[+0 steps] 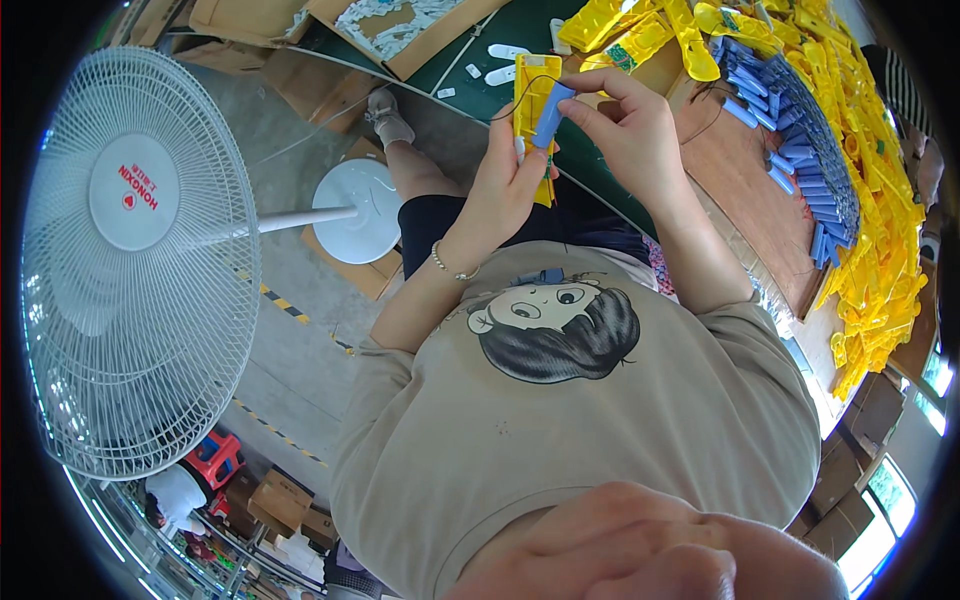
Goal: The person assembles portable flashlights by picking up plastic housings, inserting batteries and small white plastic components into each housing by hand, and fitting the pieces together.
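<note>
Evidently, we see the left hand (510, 190) curled around an elongated, open-faced yellow plastic casing (526, 108), the right hand (635, 125) pinching a blue cylindrical cell (554, 114) across it. We judge this cell not yet seated; right of the casing, many blue cylinders (797, 152) lie loose.

Green table (455, 62) — white pieces (500, 76), open carton (420, 56); brown board (735, 165) — blue cylinders (797, 152), yellow parts (880, 230) probably.

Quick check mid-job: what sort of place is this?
Probably a small factory or assembly workshop. A big heap of yellow plastic parts lies beside many loose blue cylinders, and an open cardboard box holds numerous small pale pieces.
</note>
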### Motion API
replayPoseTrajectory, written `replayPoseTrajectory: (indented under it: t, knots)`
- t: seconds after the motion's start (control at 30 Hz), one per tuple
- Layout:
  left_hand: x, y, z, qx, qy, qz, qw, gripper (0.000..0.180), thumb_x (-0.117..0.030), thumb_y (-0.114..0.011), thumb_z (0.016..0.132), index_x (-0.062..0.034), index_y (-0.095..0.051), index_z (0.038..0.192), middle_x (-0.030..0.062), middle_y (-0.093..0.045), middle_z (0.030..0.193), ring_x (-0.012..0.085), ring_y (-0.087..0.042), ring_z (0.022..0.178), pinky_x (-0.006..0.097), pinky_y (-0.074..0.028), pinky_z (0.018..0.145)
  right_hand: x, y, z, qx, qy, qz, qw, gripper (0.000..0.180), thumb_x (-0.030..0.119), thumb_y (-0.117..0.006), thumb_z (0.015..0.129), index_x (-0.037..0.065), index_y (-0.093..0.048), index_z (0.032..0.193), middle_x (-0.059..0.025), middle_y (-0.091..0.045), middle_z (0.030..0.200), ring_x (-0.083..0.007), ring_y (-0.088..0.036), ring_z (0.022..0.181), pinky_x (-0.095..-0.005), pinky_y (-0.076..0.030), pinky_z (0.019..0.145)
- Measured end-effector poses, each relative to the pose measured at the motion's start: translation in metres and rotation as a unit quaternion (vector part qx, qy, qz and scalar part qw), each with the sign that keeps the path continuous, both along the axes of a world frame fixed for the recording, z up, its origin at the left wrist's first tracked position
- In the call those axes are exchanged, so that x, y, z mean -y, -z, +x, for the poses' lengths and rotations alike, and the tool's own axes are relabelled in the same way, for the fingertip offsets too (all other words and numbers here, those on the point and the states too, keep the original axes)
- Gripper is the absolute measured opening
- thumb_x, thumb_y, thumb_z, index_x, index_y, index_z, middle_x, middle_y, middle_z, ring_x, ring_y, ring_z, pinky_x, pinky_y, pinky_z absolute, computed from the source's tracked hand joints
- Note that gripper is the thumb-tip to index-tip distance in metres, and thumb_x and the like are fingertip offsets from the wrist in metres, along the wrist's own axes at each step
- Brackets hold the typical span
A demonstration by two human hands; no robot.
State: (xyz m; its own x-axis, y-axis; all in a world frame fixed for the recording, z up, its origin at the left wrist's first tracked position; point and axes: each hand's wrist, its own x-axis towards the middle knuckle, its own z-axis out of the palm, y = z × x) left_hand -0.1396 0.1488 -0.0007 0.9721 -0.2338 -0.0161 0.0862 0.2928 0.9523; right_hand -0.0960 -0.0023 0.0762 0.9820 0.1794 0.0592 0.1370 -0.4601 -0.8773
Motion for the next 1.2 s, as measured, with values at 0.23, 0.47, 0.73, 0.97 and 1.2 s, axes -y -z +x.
replayPoseTrajectory:
  t: [0.23,0.47,0.73,0.97,1.2]
  knots:
    - [-0.001,0.000,-0.004,-0.001,0.015,-0.029,0.999,0.050,-0.008,-0.042,0.091,-0.0045,-0.023,0.137,0.0123,-0.052,0.103,0.0143,-0.055,0.082,0.029,-0.048,0.076,-0.005,0.009,0.004,0.060,-0.044,-0.015,0.997,0.025,0.007,-0.069,0.081,0.006,-0.067,0.106,-0.0013,-0.058,0.097,-0.0034,-0.035,0.056,-0.0194,-0.031,0.051]
    - [-0.005,0.003,0.000,-0.025,-0.022,-0.059,0.998,0.044,-0.021,-0.046,0.096,-0.0043,-0.029,0.133,0.0111,-0.054,0.097,0.0131,-0.057,0.074,0.026,-0.049,0.068,-0.016,0.009,0.010,0.088,-0.048,-0.031,0.994,0.021,0.012,-0.073,0.075,0.006,-0.070,0.095,-0.0081,-0.057,0.097,-0.0095,-0.045,0.054,-0.0225,-0.040,0.052]
    - [-0.011,0.007,-0.003,0.003,-0.069,0.000,0.998,0.040,-0.023,-0.050,0.096,-0.0038,-0.036,0.128,0.0080,-0.054,0.094,0.0096,-0.056,0.072,0.024,-0.048,0.065,-0.031,0.018,0.017,0.075,-0.016,-0.031,0.997,0.038,0.014,-0.073,0.076,0.004,-0.062,0.111,-0.0100,-0.059,0.103,-0.0098,-0.053,0.065,-0.0232,-0.046,0.061]
    - [-0.020,0.015,-0.005,0.003,-0.070,0.009,0.998,0.039,-0.021,-0.048,0.097,-0.0039,-0.033,0.129,0.0072,-0.053,0.091,0.0097,-0.055,0.071,0.024,-0.048,0.065,-0.039,0.037,0.028,-0.122,-0.094,0.127,0.980,0.050,0.012,-0.068,0.083,-0.005,-0.048,0.125,-0.0142,-0.067,0.099,-0.0125,-0.062,0.090,-0.0253,-0.050,0.077]
    - [-0.032,0.017,-0.006,-0.022,-0.087,-0.026,0.996,0.036,-0.017,-0.049,0.095,-0.0011,-0.034,0.125,0.0066,-0.054,0.089,0.0103,-0.055,0.068,0.024,-0.047,0.063,-0.061,0.052,0.037,-0.194,-0.122,0.237,0.944,0.044,0.008,-0.068,0.083,-0.006,-0.050,0.121,-0.0126,-0.068,0.094,-0.0106,-0.062,0.087,-0.0249,-0.050,0.076]
